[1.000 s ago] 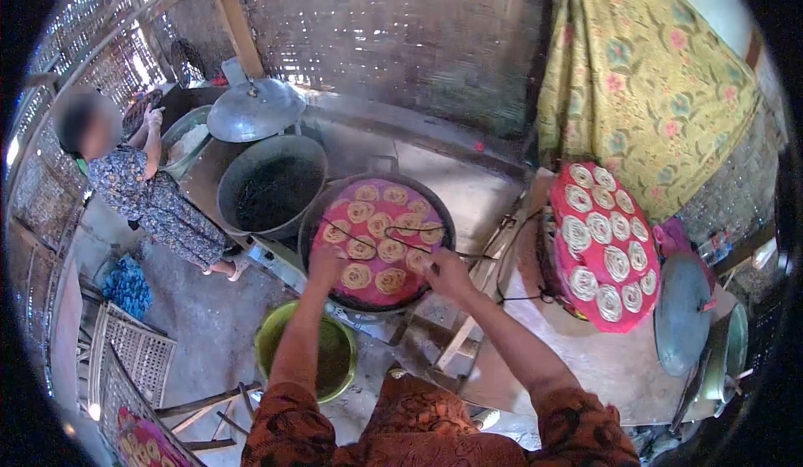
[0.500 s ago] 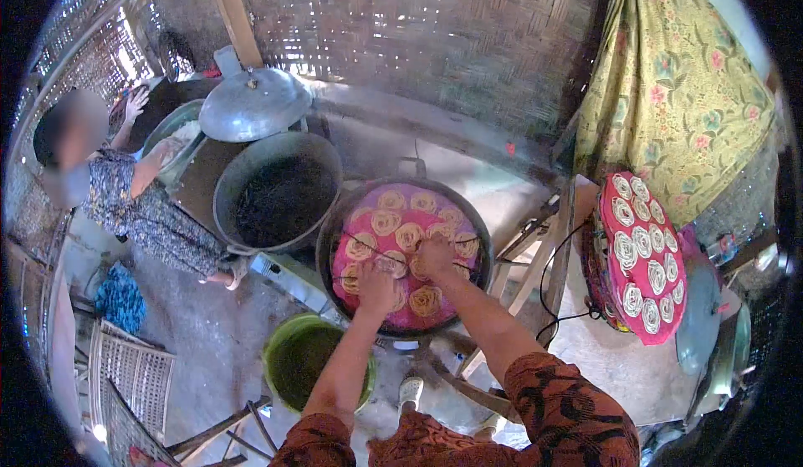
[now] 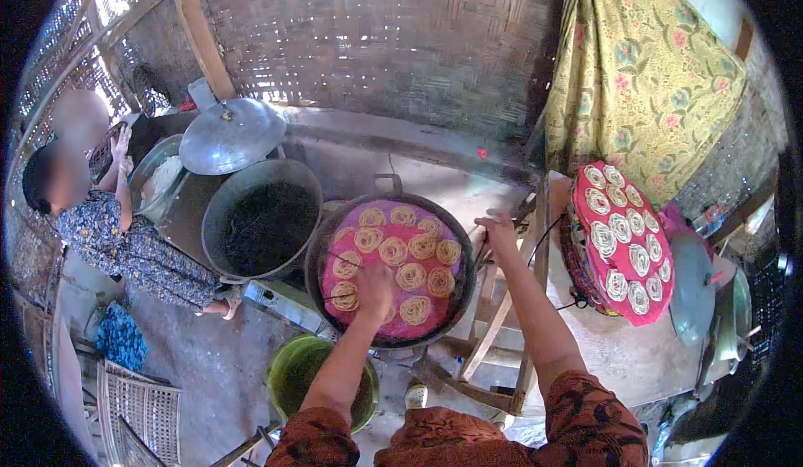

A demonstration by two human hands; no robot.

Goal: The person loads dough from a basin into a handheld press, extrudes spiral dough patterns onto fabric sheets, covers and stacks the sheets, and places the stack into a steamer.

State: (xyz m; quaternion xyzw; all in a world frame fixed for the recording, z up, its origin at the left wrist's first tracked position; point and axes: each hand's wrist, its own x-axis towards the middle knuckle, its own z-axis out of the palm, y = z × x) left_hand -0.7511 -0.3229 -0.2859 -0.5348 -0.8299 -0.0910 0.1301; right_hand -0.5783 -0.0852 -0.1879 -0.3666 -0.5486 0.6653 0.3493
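A round dark pan (image 3: pixel 465 300) stands before me, holding a pink cloth (image 3: pixel 386 271) with several coiled noodle-like rounds (image 3: pixel 410 276) laid on it. My left hand (image 3: pixel 376 290) is over the left-centre of this cloth, blurred, its fingers mostly hidden. Two thin dark cords (image 3: pixel 345 258) run from near it toward the pan's left rim. Just off the pan's right rim is my right hand (image 3: pixel 499 229), with fingers apart and nothing visible in it.
On the right-hand table, a basket (image 3: pixel 581 270) carries a red cloth with similar pale coils. Left stand a large dark pot (image 3: pixel 261 216), a metal lid (image 3: pixel 232 137) and a person (image 3: pixel 104 216) beside a basin. A green bucket (image 3: pixel 280 375) sits below the pan.
My right hand has moved off the coils to beyond the pan's right rim. The dark cords on the right no longer show there. My left hand stays over the cloth.
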